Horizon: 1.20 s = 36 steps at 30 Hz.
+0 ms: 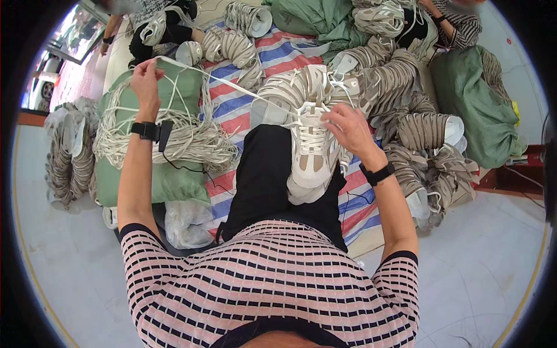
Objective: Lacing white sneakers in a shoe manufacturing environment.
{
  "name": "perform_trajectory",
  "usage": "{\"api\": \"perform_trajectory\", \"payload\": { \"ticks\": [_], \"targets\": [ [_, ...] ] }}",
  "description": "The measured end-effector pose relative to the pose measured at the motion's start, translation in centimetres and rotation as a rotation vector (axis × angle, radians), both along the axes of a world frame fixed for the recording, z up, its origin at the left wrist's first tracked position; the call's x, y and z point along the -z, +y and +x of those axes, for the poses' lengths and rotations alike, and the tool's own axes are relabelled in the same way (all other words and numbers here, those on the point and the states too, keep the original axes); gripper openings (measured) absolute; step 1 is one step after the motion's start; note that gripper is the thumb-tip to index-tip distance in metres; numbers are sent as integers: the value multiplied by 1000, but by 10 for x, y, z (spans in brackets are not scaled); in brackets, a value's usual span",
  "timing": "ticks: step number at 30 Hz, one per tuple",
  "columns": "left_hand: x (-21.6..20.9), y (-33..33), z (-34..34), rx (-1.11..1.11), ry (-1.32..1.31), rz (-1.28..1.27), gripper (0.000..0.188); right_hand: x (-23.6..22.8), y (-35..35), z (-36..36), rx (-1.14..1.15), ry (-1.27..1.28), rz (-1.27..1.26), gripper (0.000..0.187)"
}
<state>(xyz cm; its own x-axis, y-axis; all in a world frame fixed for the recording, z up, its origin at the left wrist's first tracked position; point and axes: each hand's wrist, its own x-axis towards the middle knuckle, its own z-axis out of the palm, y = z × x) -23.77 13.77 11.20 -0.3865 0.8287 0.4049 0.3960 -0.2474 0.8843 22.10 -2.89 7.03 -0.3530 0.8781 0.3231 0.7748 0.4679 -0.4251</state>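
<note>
A white and beige shoe upper (309, 152) rests on my thigh, its toe toward me and a white lace threaded across its front. My left hand (146, 87) is raised at the left, fingers pinched on the white shoelace (223, 81), which stretches taut from there to the top of the upper. At the upper's right side, near the tongue, my right hand (348, 129) has its fingers pinched together. What lies between those fingertips is too small to make out. Below my left hand, a bundle of loose white laces (168, 139) is spread over a stuffed green sack (174, 187).
Stacked shoe uppers (426, 130) lie in rows at the right, with another stack (69, 153) at the far left. A striped sheet (229, 124) covers the floor. A green sack (473, 104) stands at right. Two people (458, 23) sit at the far side.
</note>
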Motion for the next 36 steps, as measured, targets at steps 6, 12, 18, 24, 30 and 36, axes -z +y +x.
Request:
{"api": "perform_trajectory", "payload": {
  "ticks": [6,12,18,24,30,36],
  "targets": [
    [8,-13,46,461,-788,-200,17,-6,6,-6,-125,-218,32,4],
    [2,-25,106,699,-1155,-313,20,-10,13,-13,-269,-402,-176,8],
    [14,-11,122,658,-1362,-349,18,-19,14,-3,-369,76,-666,4],
    [24,36,78,731,-1669,-268,18,23,-5,-16,58,22,66,13],
    [26,84,11,513,-1290,-21,21,70,-27,-15,276,134,321,15],
    [62,79,-11,204,-1462,-102,17,35,-37,-21,137,222,163,14]
  ]
}}
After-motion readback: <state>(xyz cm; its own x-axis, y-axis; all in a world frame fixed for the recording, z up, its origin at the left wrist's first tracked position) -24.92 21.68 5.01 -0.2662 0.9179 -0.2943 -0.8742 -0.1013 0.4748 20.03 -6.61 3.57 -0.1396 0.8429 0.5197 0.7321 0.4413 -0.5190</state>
